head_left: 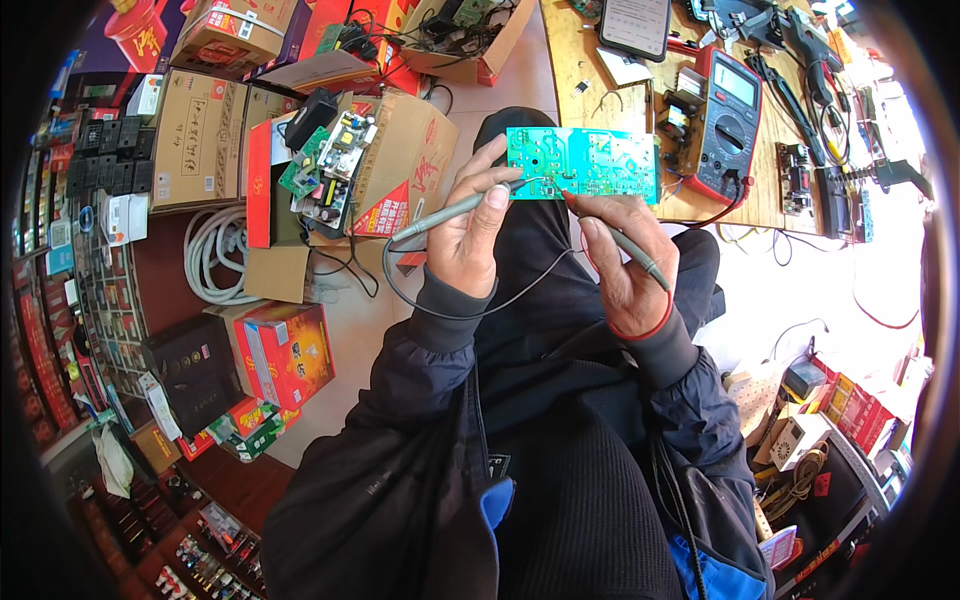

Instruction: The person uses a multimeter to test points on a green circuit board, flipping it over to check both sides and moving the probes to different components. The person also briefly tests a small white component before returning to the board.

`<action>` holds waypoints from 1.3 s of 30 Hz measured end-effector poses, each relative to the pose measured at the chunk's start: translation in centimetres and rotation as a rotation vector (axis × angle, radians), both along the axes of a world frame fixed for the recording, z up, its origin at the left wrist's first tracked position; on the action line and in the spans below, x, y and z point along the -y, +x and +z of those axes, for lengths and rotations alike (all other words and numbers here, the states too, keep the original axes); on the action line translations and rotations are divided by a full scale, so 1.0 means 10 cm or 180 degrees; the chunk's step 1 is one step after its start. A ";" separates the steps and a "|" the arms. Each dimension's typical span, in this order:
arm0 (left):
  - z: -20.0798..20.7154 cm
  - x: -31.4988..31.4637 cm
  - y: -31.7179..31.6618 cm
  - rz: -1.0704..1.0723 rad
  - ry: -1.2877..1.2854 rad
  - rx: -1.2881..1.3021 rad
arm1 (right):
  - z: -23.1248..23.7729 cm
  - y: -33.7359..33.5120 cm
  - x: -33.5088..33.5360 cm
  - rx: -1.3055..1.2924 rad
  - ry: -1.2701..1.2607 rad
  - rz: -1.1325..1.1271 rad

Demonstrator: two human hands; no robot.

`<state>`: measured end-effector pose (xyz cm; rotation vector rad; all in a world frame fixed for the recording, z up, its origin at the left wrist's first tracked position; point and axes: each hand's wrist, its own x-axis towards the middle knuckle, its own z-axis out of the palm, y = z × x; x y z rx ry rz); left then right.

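A green circuit board [605,155], solder side showing, is held up above my lap. My left hand [470,235] is closed on a grey test probe [435,217] with a dark lead, its fingertips at the board's left edge. The probe's tip points at the board's lower left part. In my right hand [632,285] is a second grey test probe [641,261] with a red lead, its red front end at the board's lower edge. Whether both tips touch the solder points is too small to tell. A red and grey multimeter [730,115] lies on the table.
The wooden table [765,205] at the upper right bears pliers [775,95], a phone [635,25] and loose electronic parts. On my left stand cartons [200,135], an open box with circuit boards [335,170] and a coiled white hose [213,258].
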<state>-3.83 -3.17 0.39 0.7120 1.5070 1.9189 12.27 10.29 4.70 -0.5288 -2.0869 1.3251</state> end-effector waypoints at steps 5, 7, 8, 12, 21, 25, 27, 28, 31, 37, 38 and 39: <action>-0.02 0.01 -0.02 -0.0066 -0.0038 -0.0130 | -0.01 -0.01 0.00 -0.0066 -0.0045 -0.0024; -0.03 0.02 -0.03 -0.0068 -0.0087 -0.0195 | -0.01 0.00 0.00 -0.0022 -0.0063 -0.0006; -0.03 0.03 -0.02 -0.0066 -0.0116 -0.0207 | 0.00 0.00 0.00 -0.0001 -0.0070 0.0002; -0.03 0.02 -0.02 -0.0056 -0.0126 -0.0200 | 0.00 0.00 0.00 0.0044 -0.0073 0.0000; 0.01 0.02 -0.01 -0.0020 -0.0211 -0.0240 | 0.02 0.00 0.01 0.0056 -0.0122 -0.0007; 0.02 0.00 0.01 0.0032 -0.0118 -0.0125 | 0.02 0.00 0.02 0.0051 -0.0096 0.0012; 0.02 0.00 0.01 0.0025 -0.0130 -0.0089 | 0.01 -0.01 0.01 -0.0018 -0.0074 0.0014; 0.02 0.00 0.01 0.0021 -0.0137 -0.0069 | 0.01 -0.02 0.01 -0.0075 -0.0059 0.0017; 0.02 0.00 0.02 0.0022 -0.0048 -0.0040 | -0.01 -0.01 0.01 -0.0106 -0.0032 0.0037; 0.03 0.00 0.03 0.0011 -0.0056 -0.0005 | -0.01 -0.01 0.02 -0.0048 -0.0057 0.0035; 0.04 0.00 0.03 0.0009 -0.0072 -0.0013 | 0.00 -0.01 0.03 -0.0036 -0.0124 0.0039; 0.04 0.00 0.03 0.0011 -0.0083 -0.0020 | 0.00 -0.01 0.03 -0.0018 -0.0127 0.0038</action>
